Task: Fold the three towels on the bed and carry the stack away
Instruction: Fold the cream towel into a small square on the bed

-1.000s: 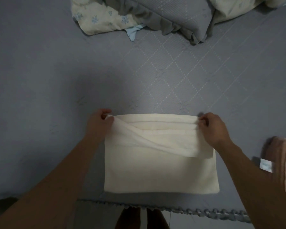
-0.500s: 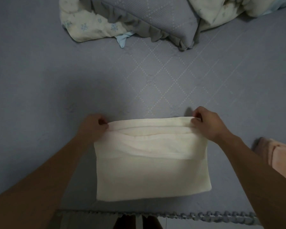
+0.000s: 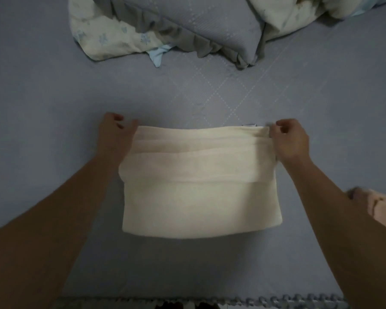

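I see a bed (image 3: 42, 90) spread with a grey-blue quilted cover, diamond stitching showing faintly toward the right of centre, and the light is dim. Along the near edge runs a ruffled trim (image 3: 299, 299). At far left my left forearm reaches in, and my left hand (image 3: 115, 134) sits at the far left corner of the cream towel (image 3: 194, 206), fingers curled closed and pinching that corner. The towel lies flat on the bed in front of me, folded into a rectangle, with a top layer doubled over its far half so that several edges stack near the far side. Beyond it, at the top, a floral duvet (image 3: 103, 39) lies bunched beside a grey frilled pillow (image 3: 198, 25), well apart from the towel. My right hand (image 3: 291, 139) grips the far right corner, fingers closed on the fabric. At the right edge a pink towel (image 3: 381, 208) lies on the bed, just beside my right forearm.
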Available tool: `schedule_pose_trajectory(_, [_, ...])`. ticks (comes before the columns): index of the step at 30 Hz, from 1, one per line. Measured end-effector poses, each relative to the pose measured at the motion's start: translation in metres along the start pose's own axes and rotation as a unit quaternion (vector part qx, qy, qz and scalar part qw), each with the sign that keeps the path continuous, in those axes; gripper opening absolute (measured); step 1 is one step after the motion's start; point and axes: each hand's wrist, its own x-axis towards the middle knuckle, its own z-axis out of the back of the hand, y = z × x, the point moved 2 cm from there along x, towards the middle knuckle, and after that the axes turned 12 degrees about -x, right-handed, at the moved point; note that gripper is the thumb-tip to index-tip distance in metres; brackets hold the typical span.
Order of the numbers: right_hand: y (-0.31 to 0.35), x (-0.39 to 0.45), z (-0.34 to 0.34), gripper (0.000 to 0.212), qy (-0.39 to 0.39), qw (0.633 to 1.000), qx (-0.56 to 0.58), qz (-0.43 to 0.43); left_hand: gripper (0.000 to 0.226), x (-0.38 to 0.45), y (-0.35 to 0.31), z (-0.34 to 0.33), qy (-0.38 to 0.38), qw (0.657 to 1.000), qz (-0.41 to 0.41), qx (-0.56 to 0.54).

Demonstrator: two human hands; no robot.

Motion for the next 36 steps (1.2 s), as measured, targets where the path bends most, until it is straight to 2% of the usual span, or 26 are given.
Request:
schedule_pose_trajectory(3, [-0.028,-0.045,-0.005,0.029,0.028,0.999,0.016,0.007,0.056,-0.040,0.027,0.021,0.020,0.998,0.044,-0.034])
schedule_pose_trajectory(5, [-0.041,-0.066,-0.009,0.040,0.041,0.999,0.028,0.003,0.052,-0.068,0.044,0.033,0.068,0.994,0.064,-0.061])
schedule_pose_trajectory(7, [-0.048,-0.079,-0.013,0.041,0.039,0.999,0.033,0.000,0.045,-0.089,0.056,0.040,0.121,0.990,0.056,-0.040])
schedule_pose_trajectory(11, [-0.047,-0.093,-0.016,0.016,0.008,0.999,0.004,0.032,0.031,-0.112,0.068,0.044,0.141,0.985,0.073,-0.062])
schedule_pose_trajectory(14, [-0.050,-0.103,-0.007,0.013,-0.016,0.999,0.009,0.037,0.020,-0.125,0.069,0.050,0.162,0.980,0.109,-0.048])
schedule_pose_trajectory(17, [-0.056,-0.120,0.012,0.012,-0.050,0.997,0.020,0.048,0.037,-0.143,0.064,0.068,0.203,0.974,0.098,-0.027])
schedule_pose_trajectory(19, [-0.059,-0.140,0.029,0.009,-0.034,0.995,0.020,0.089,0.039,-0.159,0.058,0.087,0.230,0.971,0.061,0.004])
schedule_pose_trajectory(22, [-0.064,-0.178,0.057,0.010,0.035,0.988,0.024,0.149,0.031,-0.187,0.054,0.125,0.312,0.945,0.068,0.069])
schedule_pose_trajectory(25, [-0.066,-0.209,0.093,0.020,0.177,0.972,0.098,0.117,0.030,-0.217,0.050,0.177,0.415,0.886,0.152,0.143])
schedule_pose_trajectory(27, [-0.065,-0.222,0.122,0.022,0.296,0.936,0.174,0.082,0.032,-0.236,0.043,0.210,0.478,0.835,0.225,0.156])
schedule_pose_trajectory(28, [-0.065,-0.227,0.135,0.021,0.355,0.911,0.200,0.067,0.034,-0.242,0.040,0.223,0.511,0.810,0.259,0.127])
schedule_pose_trajectory(29, [-0.066,-0.231,0.146,0.020,0.406,0.886,0.215,0.057,0.034,-0.247,0.035,0.235,0.529,0.794,0.287,0.086])
schedule_pose_trajectory(30, [-0.067,-0.233,0.153,0.020,0.446,0.867,0.217,0.049,0.032,-0.248,0.030,0.242,0.526,0.793,0.302,0.053])
schedule_pose_trajectory(31, [-0.068,-0.233,0.156,0.019,0.471,0.855,0.211,0.046,0.031,-0.246,0.026,0.245,0.506,0.810,0.294,0.038])
schedule_pose_trajectory(33, [-0.066,-0.223,0.149,0.018,0.461,0.868,0.178,0.055,0.024,-0.232,0.019,0.235,0.418,0.887,0.188,0.047])
schedule_pose_trajectory(35, [-0.058,-0.201,0.127,0.021,0.358,0.921,0.133,0.078,0.016,-0.209,0.016,0.208,0.273,0.959,0.068,0.036])
schedule_pose_trajectory(36, [-0.053,-0.188,0.114,0.022,0.296,0.943,0.124,0.085,0.014,-0.197,0.016,0.191,0.212,0.976,0.036,0.019])
